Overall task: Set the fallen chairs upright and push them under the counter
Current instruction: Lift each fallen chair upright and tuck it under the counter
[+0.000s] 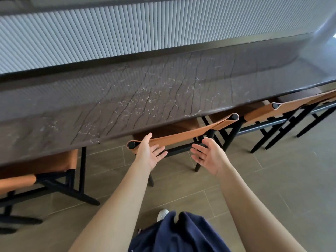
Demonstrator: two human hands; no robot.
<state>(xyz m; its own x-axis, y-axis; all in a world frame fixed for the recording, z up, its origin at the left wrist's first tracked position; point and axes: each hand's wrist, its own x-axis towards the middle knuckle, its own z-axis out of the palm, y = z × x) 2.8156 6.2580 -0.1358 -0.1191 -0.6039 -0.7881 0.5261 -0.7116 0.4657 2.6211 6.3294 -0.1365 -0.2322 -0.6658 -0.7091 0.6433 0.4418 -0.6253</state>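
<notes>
A chair (183,133) with a tan leather backrest and black legs stands upright, its seat tucked under the dark stone counter (127,99). My left hand (150,153) is open, palm up, right by the left end of the backrest. My right hand (207,154) is open too, fingers spread, just in front of the backrest's right half and apart from it. To the right a second chair (291,106) of the same kind stands upright under the counter. A third chair (40,171) at the left edge is partly hidden under the counter.
Beyond the counter runs a ribbed grey wall panel (145,30). The floor (272,179) is brown tile. My dark blue clothing (178,233) and one white shoe (161,214) show at the bottom.
</notes>
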